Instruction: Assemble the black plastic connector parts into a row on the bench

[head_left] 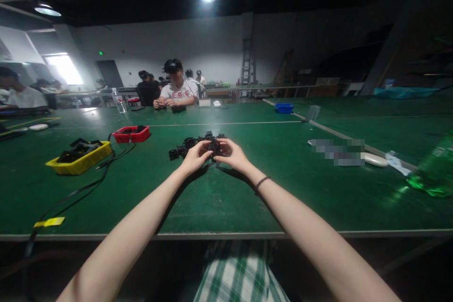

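Note:
My left hand (195,157) and my right hand (234,155) meet just above the green table in front of me. Between their curled fingers is a small black part (213,148), pinched from both sides. Its exact kind is too small to tell, and the fingers cover much of it. Right behind and to the left of my hands lies a heap of similar small black parts (184,147). Part of that heap is hidden by my fingers.
A yellow bin (78,164) and a red bin (131,137), both with black parts, stand left beside a black cable (102,170). A blue bin (284,108) is at the far right. Nearer are a white object (375,159) and a green bottle (435,170). A person (179,92) sits opposite.

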Tool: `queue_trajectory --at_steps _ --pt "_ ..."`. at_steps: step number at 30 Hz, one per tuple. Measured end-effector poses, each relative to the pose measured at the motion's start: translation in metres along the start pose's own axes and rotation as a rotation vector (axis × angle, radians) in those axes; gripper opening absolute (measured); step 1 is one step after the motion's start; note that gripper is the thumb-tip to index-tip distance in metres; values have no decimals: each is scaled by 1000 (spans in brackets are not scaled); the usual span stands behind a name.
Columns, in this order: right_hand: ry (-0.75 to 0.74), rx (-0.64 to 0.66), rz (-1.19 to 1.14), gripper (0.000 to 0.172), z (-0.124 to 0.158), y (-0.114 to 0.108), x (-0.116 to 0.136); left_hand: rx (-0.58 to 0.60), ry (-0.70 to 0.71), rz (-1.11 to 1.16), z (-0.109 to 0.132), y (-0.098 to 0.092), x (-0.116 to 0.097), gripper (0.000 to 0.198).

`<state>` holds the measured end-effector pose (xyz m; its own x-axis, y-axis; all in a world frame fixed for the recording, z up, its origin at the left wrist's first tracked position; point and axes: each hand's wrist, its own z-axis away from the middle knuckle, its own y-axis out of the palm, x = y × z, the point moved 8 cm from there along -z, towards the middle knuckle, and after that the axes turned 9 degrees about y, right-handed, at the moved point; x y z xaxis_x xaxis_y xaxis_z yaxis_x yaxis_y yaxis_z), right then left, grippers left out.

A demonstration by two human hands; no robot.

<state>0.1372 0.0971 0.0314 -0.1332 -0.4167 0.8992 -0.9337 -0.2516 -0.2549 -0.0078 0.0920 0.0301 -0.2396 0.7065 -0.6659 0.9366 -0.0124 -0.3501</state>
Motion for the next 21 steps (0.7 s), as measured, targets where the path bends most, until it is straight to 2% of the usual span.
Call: queue_trajectory --at_steps 21 --pt "0 4 19 63 2 0 4 5 -56 41 0 2 2 45"
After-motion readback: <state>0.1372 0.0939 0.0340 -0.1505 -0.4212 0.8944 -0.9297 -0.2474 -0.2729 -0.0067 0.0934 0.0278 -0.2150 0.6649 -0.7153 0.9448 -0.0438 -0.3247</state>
